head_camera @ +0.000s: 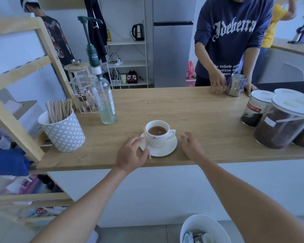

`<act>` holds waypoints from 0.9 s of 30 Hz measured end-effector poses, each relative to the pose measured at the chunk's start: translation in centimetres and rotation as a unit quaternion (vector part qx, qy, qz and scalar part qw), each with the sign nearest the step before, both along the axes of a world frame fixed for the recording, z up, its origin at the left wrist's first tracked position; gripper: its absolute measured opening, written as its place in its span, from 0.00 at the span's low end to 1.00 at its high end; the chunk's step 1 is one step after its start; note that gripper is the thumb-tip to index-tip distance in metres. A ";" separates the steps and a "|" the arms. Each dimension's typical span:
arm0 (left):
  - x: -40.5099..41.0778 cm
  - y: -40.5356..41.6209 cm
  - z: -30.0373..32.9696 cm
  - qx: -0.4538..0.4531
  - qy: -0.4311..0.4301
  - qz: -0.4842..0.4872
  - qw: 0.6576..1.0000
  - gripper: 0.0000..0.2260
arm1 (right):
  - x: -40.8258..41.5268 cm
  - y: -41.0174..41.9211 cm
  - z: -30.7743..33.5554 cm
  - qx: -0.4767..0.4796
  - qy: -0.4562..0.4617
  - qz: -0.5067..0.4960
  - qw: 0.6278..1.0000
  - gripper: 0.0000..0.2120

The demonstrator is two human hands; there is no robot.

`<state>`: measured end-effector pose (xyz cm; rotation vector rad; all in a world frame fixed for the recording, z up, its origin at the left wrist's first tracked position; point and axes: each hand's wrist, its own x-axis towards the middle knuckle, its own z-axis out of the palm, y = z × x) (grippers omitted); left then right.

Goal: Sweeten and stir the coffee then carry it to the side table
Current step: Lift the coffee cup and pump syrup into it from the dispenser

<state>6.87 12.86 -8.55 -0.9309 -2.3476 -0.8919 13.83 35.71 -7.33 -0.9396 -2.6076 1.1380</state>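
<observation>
- coffee [156,131] fills the white cup [158,135], which stands on its saucer [165,150] on the wooden counter [191,109], between the two hands and just ahead of them.
- left hand [132,155] rests at the saucer's near-left rim, fingers loosely curled; a wooden stir stick [146,144] lies slanted along the cup's left side, its lower end by the fingertips. whether the fingers pinch the stick, grip the saucer, or merely touch them is not clear from this angle.
- right hand [191,146] is spread open and empty, palm down just off the saucer's right side, near the cup handle but not touching it.
- judging by the stick lying out of the cup and the pale brown, unsettled surface of the drink, the sweetening and stirring look done, though that is an inference only.
- syrup pump bottle [105,102] stands untouched, well beyond the left hand, with the patterned pot of spare sticks [63,132] further to that hand's left.
- what is left: lifting cup and saucer together and carrying them off; the cup is not yet raised.
- side table is nowhere in view, so the route cannot be judged.
- across the counter, beyond the right hand, another person's hands hold a steel jug [235,85]; their motion is blurred.
</observation>
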 end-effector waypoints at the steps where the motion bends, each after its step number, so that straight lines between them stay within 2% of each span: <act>1: -0.5 0.3 0.9 0.021 -0.053 0.025 0.998 0.22 | -0.8 0.1 1.0 -0.105 0.029 -0.036 0.993 0.25; 3: -1.5 1.0 2.8 0.069 -0.212 0.085 0.971 0.26 | -2.0 0.2 2.5 -0.273 0.056 -0.103 0.955 0.25; 6: -3.4 1.9 5.0 0.071 -0.443 0.171 0.877 0.34 | -2.6 0.1 3.8 -0.410 0.006 -0.104 0.906 0.25; 8: -3.9 2.3 6.0 0.103 -0.569 0.165 0.799 0.40 | -2.8 0.0 4.1 -0.470 -0.027 -0.082 0.878 0.26; 10: -3.9 2.7 6.7 0.144 -0.654 0.143 0.729 0.42 | -3.1 0.0 4.2 -0.492 -0.039 -0.079 0.866 0.22; 12: -3.8 3.1 6.9 0.145 -0.695 0.127 0.693 0.38 | -3.2 -0.1 4.4 -0.487 -0.046 -0.088 0.868 0.20; 14: -3.7 3.5 6.5 0.146 -0.709 0.114 0.680 0.33 | -3.6 0.0 4.2 -0.487 -0.052 -0.096 0.867 0.19; 21: -3.9 3.7 5.3 0.197 -0.698 0.097 0.682 0.21 | -4.2 0.4 3.8 -0.493 -0.067 -0.113 0.860 0.19; 27: -5.7 2.4 5.9 0.221 -0.699 0.105 0.671 0.21 | -6.2 -0.5 3.8 -0.490 -0.058 -0.108 0.863 0.20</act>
